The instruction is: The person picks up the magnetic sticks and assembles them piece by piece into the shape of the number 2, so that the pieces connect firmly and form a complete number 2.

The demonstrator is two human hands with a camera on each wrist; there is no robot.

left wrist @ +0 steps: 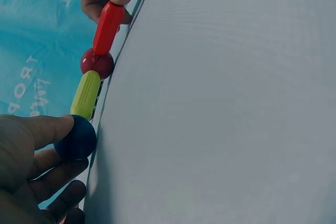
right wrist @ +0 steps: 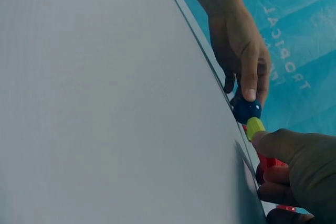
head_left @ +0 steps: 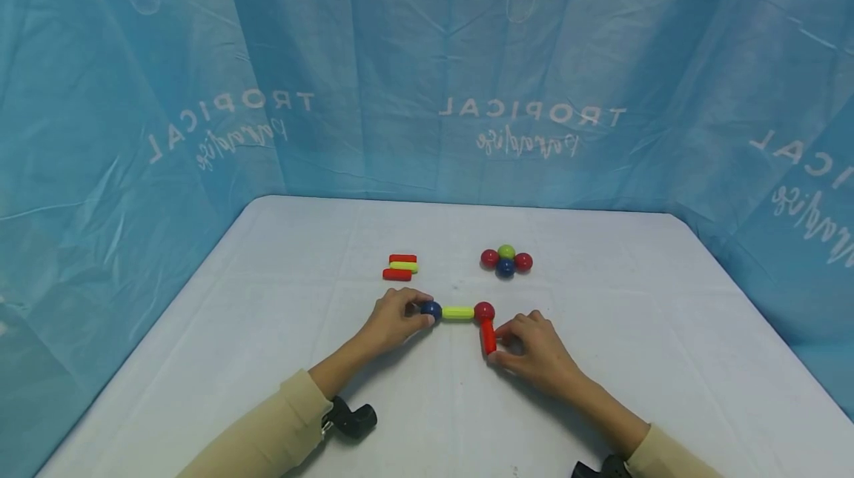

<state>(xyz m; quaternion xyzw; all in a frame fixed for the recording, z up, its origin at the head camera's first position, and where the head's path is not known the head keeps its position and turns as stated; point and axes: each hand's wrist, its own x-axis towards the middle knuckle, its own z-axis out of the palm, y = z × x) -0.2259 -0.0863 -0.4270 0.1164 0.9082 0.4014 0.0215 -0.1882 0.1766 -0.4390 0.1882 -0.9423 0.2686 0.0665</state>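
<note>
My left hand (head_left: 395,320) pinches a dark blue ball (left wrist: 76,139) between thumb and fingers. From that ball a yellow-green rod (head_left: 458,313) runs right to a dark red ball (head_left: 484,311). A red rod (head_left: 488,337) joins the red ball and points toward me, making a corner. My right hand (head_left: 537,354) holds this red rod near its free end, thumb on one side and fingertips on the other. In the right wrist view my right thumb and fingers hide most of the red rod (right wrist: 270,162).
Behind the left hand lie two red rods (head_left: 397,275) with a yellow-green rod (head_left: 403,267) between them. Farther right sit two red balls (head_left: 523,261), a green ball (head_left: 506,251) and a blue ball (head_left: 505,268) in a cluster. A blue printed curtain (head_left: 400,159) surrounds the white table (head_left: 320,241).
</note>
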